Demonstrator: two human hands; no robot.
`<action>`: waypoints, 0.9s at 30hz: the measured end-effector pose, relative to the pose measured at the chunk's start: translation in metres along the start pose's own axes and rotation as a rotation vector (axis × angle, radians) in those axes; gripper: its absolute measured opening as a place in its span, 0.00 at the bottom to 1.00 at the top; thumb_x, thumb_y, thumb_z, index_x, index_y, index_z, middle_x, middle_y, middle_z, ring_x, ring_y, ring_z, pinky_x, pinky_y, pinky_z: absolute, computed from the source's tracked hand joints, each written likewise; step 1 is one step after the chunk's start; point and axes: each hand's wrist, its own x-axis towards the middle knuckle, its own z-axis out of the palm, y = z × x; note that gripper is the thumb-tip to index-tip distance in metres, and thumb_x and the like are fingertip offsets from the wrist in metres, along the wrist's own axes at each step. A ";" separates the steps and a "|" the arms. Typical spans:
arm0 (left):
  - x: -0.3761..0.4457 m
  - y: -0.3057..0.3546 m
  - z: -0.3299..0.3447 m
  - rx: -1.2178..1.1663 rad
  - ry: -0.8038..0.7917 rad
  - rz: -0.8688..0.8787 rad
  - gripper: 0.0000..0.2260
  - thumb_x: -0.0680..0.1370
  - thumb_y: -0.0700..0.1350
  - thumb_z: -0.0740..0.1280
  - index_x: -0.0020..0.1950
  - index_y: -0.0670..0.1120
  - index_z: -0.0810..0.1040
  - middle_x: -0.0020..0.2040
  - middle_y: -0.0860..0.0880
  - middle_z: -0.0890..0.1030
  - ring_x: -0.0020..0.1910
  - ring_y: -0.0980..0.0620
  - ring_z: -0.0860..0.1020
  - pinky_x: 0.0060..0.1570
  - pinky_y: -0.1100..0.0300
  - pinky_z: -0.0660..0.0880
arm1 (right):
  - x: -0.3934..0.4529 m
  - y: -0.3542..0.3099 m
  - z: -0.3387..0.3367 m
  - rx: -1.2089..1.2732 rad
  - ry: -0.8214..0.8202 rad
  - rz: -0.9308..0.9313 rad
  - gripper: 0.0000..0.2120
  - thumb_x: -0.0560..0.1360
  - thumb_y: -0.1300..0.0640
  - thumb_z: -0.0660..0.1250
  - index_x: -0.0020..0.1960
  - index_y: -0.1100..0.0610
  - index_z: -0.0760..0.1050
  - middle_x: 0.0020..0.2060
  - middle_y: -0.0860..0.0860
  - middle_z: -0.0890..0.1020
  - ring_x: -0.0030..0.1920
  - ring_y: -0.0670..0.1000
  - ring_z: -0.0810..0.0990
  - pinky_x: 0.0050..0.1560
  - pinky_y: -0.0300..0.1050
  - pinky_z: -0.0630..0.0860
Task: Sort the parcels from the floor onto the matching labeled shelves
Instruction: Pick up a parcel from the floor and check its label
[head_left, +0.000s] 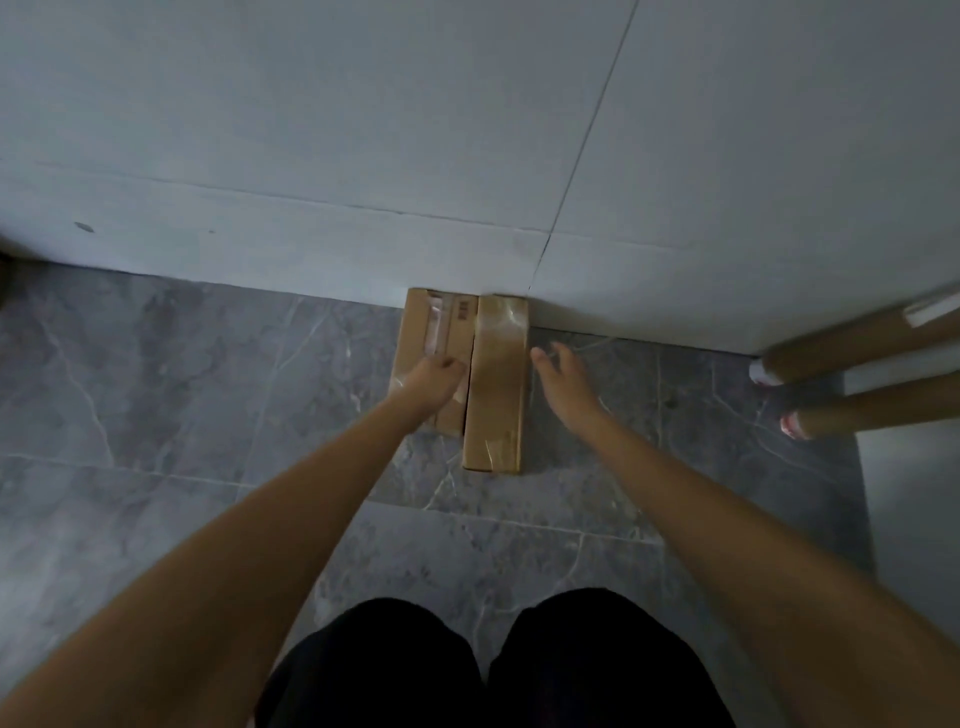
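Observation:
Two long cardboard parcels lie side by side on the grey marble floor, their far ends against the wall. The left parcel (436, 332) carries clear tape and a small printed label. The right parcel (497, 384) reaches nearer to me. My left hand (434, 382) rests on top of the left parcel, fingers curled over its right edge at the gap between the two. My right hand (563, 376) hovers just right of the right parcel, fingers spread, holding nothing. No shelves are in view.
Two cardboard tubes (852, 343) with white end caps lie at the right, angled toward the wall. The pale wall (311, 156) runs across the back. My dark-trousered knees (483, 670) are at the bottom. A pale panel (914, 499) stands at the right.

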 end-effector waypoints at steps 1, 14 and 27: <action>0.011 -0.004 0.002 -0.012 -0.007 0.007 0.10 0.83 0.43 0.57 0.48 0.41 0.76 0.42 0.45 0.74 0.45 0.47 0.73 0.49 0.54 0.70 | 0.009 0.011 0.004 -0.011 0.003 -0.019 0.29 0.87 0.46 0.56 0.82 0.60 0.59 0.81 0.59 0.63 0.80 0.58 0.62 0.77 0.53 0.60; 0.067 -0.008 0.023 0.060 0.011 0.088 0.14 0.81 0.42 0.59 0.53 0.34 0.81 0.44 0.39 0.81 0.42 0.45 0.78 0.55 0.46 0.79 | 0.034 0.064 0.061 0.353 -0.169 0.069 0.32 0.83 0.34 0.51 0.80 0.52 0.65 0.72 0.51 0.75 0.70 0.53 0.75 0.70 0.51 0.72; 0.059 0.000 0.064 -0.303 -0.183 -0.063 0.19 0.82 0.37 0.59 0.72 0.52 0.68 0.57 0.42 0.75 0.48 0.46 0.78 0.38 0.55 0.82 | 0.033 0.094 0.049 0.729 -0.238 0.248 0.25 0.77 0.32 0.63 0.64 0.47 0.78 0.55 0.53 0.88 0.58 0.54 0.86 0.59 0.54 0.82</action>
